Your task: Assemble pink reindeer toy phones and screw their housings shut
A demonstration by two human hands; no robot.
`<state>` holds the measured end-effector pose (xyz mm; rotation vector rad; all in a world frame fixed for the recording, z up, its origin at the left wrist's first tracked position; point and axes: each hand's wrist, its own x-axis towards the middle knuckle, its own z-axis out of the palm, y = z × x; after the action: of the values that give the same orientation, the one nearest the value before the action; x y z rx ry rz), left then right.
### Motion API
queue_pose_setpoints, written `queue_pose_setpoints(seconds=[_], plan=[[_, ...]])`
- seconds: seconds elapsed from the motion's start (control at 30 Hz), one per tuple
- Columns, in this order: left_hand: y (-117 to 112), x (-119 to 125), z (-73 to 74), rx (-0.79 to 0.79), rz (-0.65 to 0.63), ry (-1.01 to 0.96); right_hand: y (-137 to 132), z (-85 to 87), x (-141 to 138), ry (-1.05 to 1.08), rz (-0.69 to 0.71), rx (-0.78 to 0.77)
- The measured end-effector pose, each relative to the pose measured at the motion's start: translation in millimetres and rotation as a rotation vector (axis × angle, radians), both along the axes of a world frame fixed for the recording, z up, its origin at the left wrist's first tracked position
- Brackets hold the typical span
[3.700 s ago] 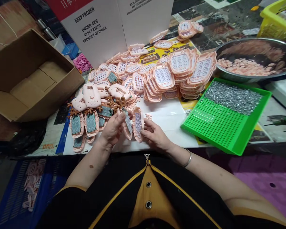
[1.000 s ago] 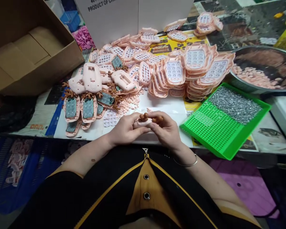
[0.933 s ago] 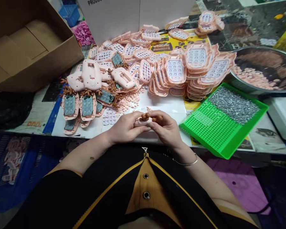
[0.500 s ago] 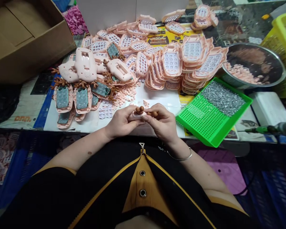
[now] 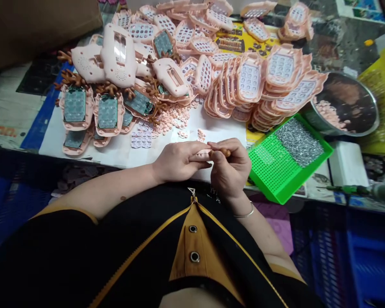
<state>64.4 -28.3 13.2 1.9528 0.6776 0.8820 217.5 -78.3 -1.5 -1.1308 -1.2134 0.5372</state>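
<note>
My left hand and my right hand meet at the near table edge, both closed on one pink toy phone with brown antlers. The phone is mostly hidden between my fingers. Behind my hands lie loose pink buttons and a small white keypad sheet. To the left sit pink shells with green circuit boards and brown antlers. Stacks of pink front covers stand behind and to the right.
A green perforated tray with a heap of small silver screws lies at the right. Behind it is a metal bowl of pink parts and a yellow basket. A green screwdriver rests at the right edge. A cardboard box stands at far left.
The two separate pink halves held apart earlier are now pressed together in both hands. The view has tilted down and right; my right hand has turned over the phone's antler end.
</note>
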Motion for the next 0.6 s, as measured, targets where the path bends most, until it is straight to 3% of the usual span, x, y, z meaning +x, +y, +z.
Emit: queue_pose_setpoints(seconds=[0.13,0.33,0.6], plan=[[4,1,0.1,-0.095,-0.021,0.000,5,-7.4,5,0.041,0.074,0.052],[8,3,-3.0,-0.192,-0.036,-0.055,9,-5.2,6,0.045,0.104,0.037],[11,-4,-5.3,-0.068,-0.037,0.019,4,-4.5,27,0.001,0.141,-0.085]])
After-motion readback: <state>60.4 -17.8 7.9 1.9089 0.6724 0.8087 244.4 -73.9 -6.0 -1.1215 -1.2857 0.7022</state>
